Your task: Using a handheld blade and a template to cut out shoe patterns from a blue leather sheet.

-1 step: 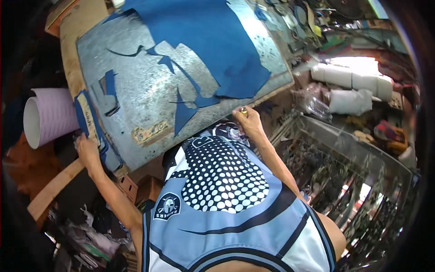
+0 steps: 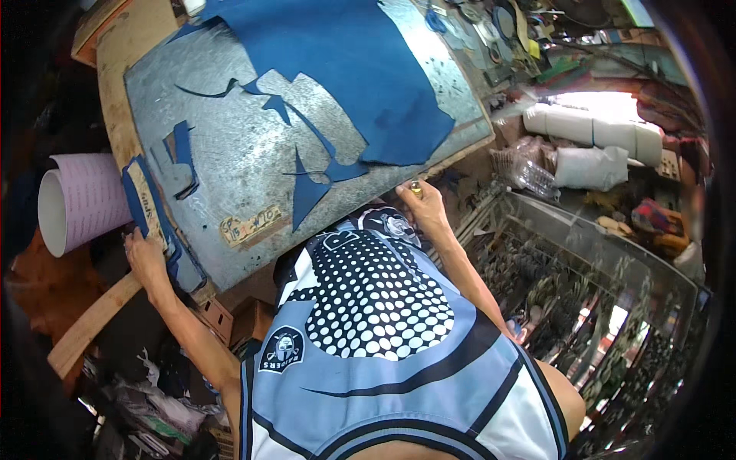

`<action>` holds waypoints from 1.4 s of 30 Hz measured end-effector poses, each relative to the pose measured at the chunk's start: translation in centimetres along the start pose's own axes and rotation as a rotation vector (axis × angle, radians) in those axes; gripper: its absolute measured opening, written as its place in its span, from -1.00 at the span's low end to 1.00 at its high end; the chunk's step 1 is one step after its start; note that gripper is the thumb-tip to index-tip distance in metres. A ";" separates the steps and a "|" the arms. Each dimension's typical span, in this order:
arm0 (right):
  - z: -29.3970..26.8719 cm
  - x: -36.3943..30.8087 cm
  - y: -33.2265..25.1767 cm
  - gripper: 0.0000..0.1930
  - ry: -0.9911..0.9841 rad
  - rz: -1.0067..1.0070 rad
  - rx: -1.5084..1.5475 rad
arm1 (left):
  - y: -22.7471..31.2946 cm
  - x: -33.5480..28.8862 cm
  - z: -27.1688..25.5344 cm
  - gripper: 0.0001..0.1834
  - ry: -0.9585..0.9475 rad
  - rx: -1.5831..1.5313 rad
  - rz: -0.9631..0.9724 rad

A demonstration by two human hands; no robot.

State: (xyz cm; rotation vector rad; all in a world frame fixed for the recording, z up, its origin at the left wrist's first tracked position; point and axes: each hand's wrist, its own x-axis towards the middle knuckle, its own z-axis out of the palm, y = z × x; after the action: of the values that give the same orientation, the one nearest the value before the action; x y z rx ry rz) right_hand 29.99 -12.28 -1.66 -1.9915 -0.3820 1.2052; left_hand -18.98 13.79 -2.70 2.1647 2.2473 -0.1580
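My left hand [image 2: 146,259] is at the left edge of the work board, against a bundle of blue cut pieces [image 2: 136,201] with a tan pattern strip [image 2: 143,195] on top. Its fingers are stretched and slightly apart, touching the bundle's lower end. At the board's near edge, my right hand [image 2: 423,207] is closed around a small yellow-and-dark tool [image 2: 416,188]; only its end shows, so its kind is unclear. Beyond that hand, a large blue sheet [image 2: 337,73], leather-like with cut-out edges, covers the far part of the metal-topped board [image 2: 222,153].
Narrow blue offcuts [image 2: 310,192] and a small tan labelled pattern [image 2: 251,224] lie on the board. A pale pink roll [image 2: 84,201] stands at left. To the right are white wrapped rolls [image 2: 594,132] and a glass-topped case [image 2: 598,253]. Tools [image 2: 498,34] crowd the far right.
The board and things on it sit slightly further left in view. My left hand's fingers look a little straighter at the bundle. My right hand keeps its grip.
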 end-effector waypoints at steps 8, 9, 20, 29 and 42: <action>-4.1 1.7 1.4 -0.69 0.268 -0.121 0.184 | 16.8 -4.9 -2.2 -0.65 0.031 -0.684 0.518; -4.4 2.3 0.7 -0.66 0.272 -0.142 0.129 | 20.1 -6.7 -1.9 -0.65 -0.075 -0.775 0.541; -1.1 4.8 -3.9 -0.57 -0.152 -0.704 -0.786 | 37.0 -10.4 3.6 -0.66 -0.059 -0.748 0.801; -1.1 6.4 -3.6 -0.64 -0.205 -0.748 -0.780 | 37.8 -10.8 4.2 -0.77 -0.181 -0.664 0.754; -3.1 1.2 -1.8 -0.63 -0.121 -0.564 -0.881 | 38.0 -11.0 3.9 -0.78 -0.145 -0.702 0.754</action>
State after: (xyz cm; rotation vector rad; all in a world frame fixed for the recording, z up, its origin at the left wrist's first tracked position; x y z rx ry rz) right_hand 33.51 -11.77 -0.31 -2.2424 -1.6359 0.8415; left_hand 19.11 3.83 -7.98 2.2579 1.0335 0.4032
